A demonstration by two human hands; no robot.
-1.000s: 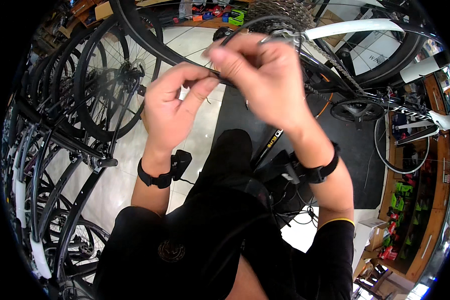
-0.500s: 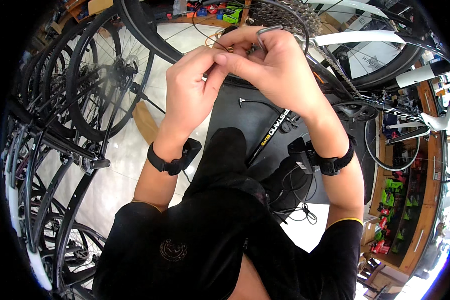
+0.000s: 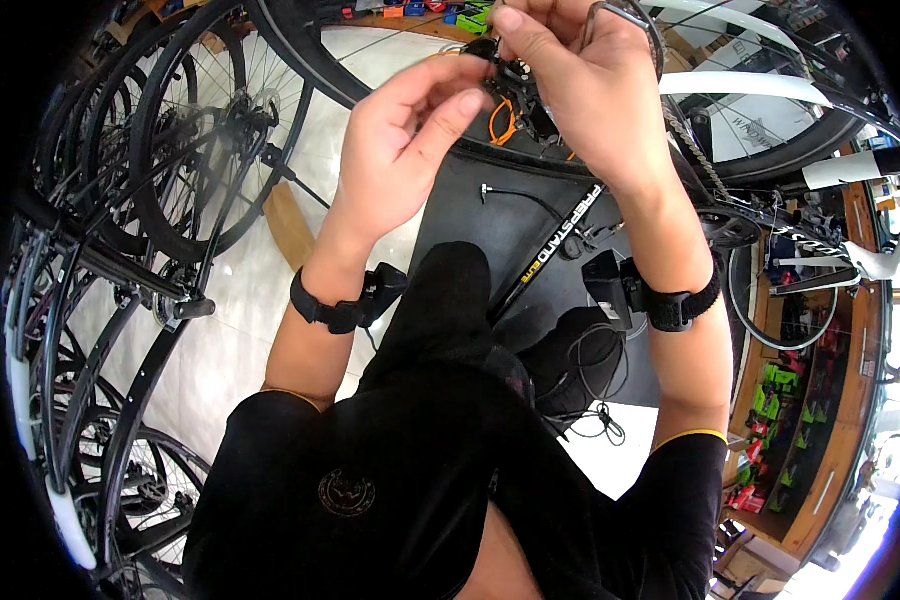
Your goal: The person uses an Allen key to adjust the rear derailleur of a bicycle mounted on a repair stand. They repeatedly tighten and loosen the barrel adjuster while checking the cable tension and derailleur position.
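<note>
My left hand (image 3: 395,150) has its fingers loosely curled, thumb and index finger apart, its fingertips beside a dark bicycle mechanism (image 3: 515,85). My right hand (image 3: 605,110) is closed at the top, thumb over that mechanism, with a bent grey metal piece (image 3: 625,15), apparently a hex key, among its fingers; what the thumb presses is hidden. An orange cable loop (image 3: 502,122) hangs just below the mechanism. The tyre (image 3: 320,70) curves behind both hands, and the chain (image 3: 705,160) runs down to the right of my right hand.
Several bicycles (image 3: 160,260) crowd the left side. A lettered floor pump (image 3: 555,245) lies on a dark mat (image 3: 460,210) below the hands, near looped black cables (image 3: 600,370). A white-and-black bicycle frame (image 3: 860,260) and wooden shelving (image 3: 830,460) with boxed goods stand at the right.
Both hands have moved up and to the right. Their fingertips were together; now my left thumb has separated from my right hand, exposing the dark mechanism and orange loop.
</note>
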